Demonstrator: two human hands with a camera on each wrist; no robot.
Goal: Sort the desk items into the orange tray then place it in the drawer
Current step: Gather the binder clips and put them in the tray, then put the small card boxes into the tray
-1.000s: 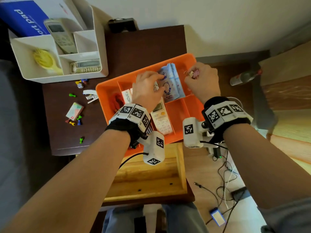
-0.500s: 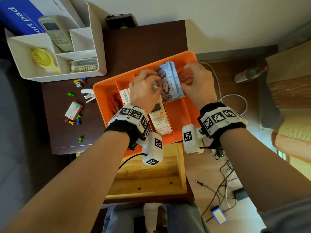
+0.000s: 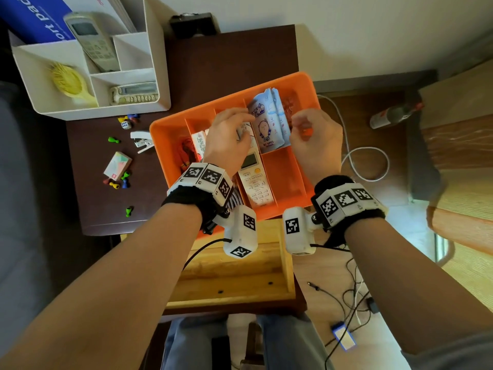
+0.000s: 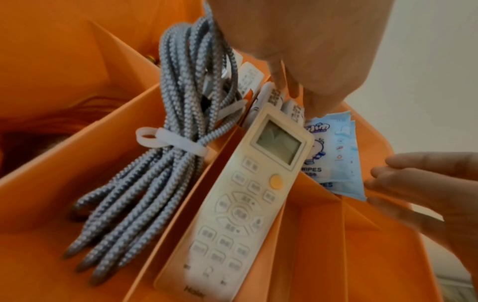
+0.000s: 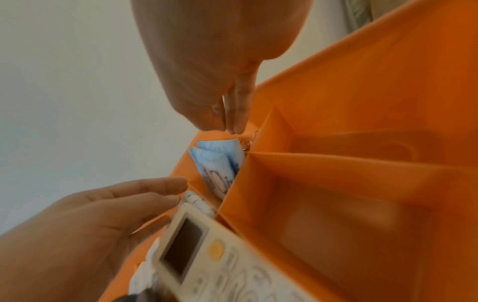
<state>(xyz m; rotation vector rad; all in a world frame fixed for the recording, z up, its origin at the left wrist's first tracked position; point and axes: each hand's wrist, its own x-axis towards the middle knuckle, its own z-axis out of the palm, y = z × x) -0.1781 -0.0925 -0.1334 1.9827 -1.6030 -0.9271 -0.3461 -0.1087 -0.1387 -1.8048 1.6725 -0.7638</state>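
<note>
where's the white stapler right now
In the head view the white stapler lies on the dark desk, left of the orange tray, below the die.

Person, head view:
- Left hand [image 3: 226,140], right hand [image 3: 316,145]: bare, no gloves or rings visible.
- Forearms: bare to the frame edge; a grey sleeve [image 3: 453,351] shows at the right upper arm.
- Wrists: black fabric bands, each carrying a white blocky bracelet [image 3: 208,180] faced with square black-and-white markers.
- Under each wrist: a white camera housing [image 3: 241,233] with further markers; a thin black cable [image 3: 202,249] leaves it.
- Legs: blue jeans [image 3: 192,343].
</note>
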